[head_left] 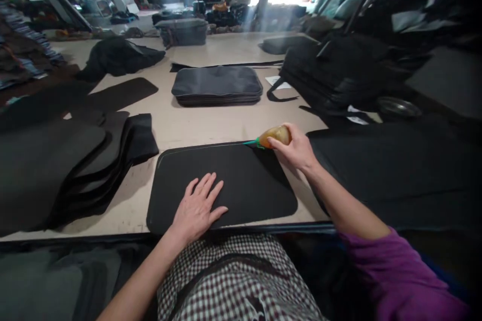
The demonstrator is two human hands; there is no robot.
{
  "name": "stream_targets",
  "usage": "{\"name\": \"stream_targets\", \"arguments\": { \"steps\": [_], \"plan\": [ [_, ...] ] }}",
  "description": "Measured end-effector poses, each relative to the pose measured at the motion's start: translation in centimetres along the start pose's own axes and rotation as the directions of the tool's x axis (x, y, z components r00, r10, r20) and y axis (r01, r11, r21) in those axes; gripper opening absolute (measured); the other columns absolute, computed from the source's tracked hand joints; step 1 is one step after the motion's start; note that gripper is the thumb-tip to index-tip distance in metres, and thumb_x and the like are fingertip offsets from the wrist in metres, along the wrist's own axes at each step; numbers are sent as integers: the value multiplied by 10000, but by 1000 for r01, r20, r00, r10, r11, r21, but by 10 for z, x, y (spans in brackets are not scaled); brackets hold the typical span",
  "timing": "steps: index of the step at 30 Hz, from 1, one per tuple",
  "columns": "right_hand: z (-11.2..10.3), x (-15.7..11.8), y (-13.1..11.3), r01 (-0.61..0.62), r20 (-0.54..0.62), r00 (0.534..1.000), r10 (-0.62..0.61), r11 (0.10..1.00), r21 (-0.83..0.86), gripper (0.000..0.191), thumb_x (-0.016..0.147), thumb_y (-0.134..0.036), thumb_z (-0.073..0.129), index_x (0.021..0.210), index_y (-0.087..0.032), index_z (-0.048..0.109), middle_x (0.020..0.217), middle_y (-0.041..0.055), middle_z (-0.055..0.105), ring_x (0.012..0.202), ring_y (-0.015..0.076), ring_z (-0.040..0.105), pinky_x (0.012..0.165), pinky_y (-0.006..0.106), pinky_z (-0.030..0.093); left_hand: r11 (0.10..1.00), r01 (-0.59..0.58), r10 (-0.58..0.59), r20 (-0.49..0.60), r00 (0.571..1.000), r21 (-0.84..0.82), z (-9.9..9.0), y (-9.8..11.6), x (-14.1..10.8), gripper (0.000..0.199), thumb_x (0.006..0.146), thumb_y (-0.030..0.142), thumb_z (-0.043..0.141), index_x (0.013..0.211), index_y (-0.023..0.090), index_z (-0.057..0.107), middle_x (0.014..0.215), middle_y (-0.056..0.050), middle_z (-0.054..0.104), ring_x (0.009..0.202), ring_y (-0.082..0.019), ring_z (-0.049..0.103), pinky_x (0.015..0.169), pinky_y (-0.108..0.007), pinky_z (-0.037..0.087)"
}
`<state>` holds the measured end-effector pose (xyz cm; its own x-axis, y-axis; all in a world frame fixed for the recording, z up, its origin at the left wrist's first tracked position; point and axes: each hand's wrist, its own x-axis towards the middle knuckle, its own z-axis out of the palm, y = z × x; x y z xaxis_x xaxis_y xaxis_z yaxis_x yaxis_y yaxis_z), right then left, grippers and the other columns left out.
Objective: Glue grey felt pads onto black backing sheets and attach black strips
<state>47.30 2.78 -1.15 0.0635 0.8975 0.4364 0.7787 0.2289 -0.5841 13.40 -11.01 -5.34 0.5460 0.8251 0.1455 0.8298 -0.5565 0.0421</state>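
Note:
A black rounded-corner panel point(241, 185), possibly foam or fabric, lies flat on the beige worktable point(130, 200). My left hand point(198, 205) rests on it with fingers spread, holding nothing. My right hand point(291, 148) grips a squeeze bottle point(276, 136) of amber liquid, tilted so its green nozzle point(250, 143) touches or nearly touches the panel's far edge. A thin pale line runs along that edge and down the left side.
A stack of black padded panels point(216, 85) stands beyond my hands. Layered black pieces point(79, 165) lie to the left, and a large black sheet point(387, 170) lies to the right. Bulky black stacks point(335, 65) rise at the far right. A checked apron point(237, 281) covers my lap.

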Motion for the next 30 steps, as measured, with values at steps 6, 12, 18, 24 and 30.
{"name": "stream_targets", "arguments": {
  "steps": [6,12,18,24,30],
  "plan": [
    [-32,-8,33,-89,-93,992,87,996,-26,621,753,-638,688,1164,-181,604,1096,128,674,977,327,635,910,488,516,994,-42,46,-42,998,102,5,-1,1,640,1027,564,439,1581,249,377,1668,-103,314,1531,-277,316,1210,-503,326],
    [-53,-16,31,-137,-74,988,139,990,21,530,747,-569,701,1106,-189,622,1025,82,674,906,275,625,845,407,503,989,-56,63,-41,997,139,6,-1,1,630,1032,551,432,1575,234,389,1666,-101,314,1526,-281,327,1196,-517,353],
    [-94,-28,34,-242,119,966,228,963,120,465,747,-520,743,1078,-202,666,934,39,679,762,215,619,680,335,496,991,-59,63,-34,997,117,7,-2,2,625,1031,556,427,1574,247,394,1664,-104,317,1521,-293,339,1201,-524,344],
    [-129,-55,36,-428,300,883,360,880,203,483,724,-508,802,1097,-226,681,919,43,675,649,166,574,505,267,447,993,-56,57,-11,998,103,12,-4,1,640,1036,558,399,1584,228,374,1675,-112,290,1538,-297,300,1218,-539,307],
    [-154,-96,32,-522,394,825,405,813,257,434,738,-497,803,1059,-230,684,793,10,627,541,113,480,442,232,352,995,-61,62,-11,998,79,11,-4,1,646,1037,561,379,1584,218,373,1676,-121,284,1541,-304,292,1223,-548,295]
  ]
}}
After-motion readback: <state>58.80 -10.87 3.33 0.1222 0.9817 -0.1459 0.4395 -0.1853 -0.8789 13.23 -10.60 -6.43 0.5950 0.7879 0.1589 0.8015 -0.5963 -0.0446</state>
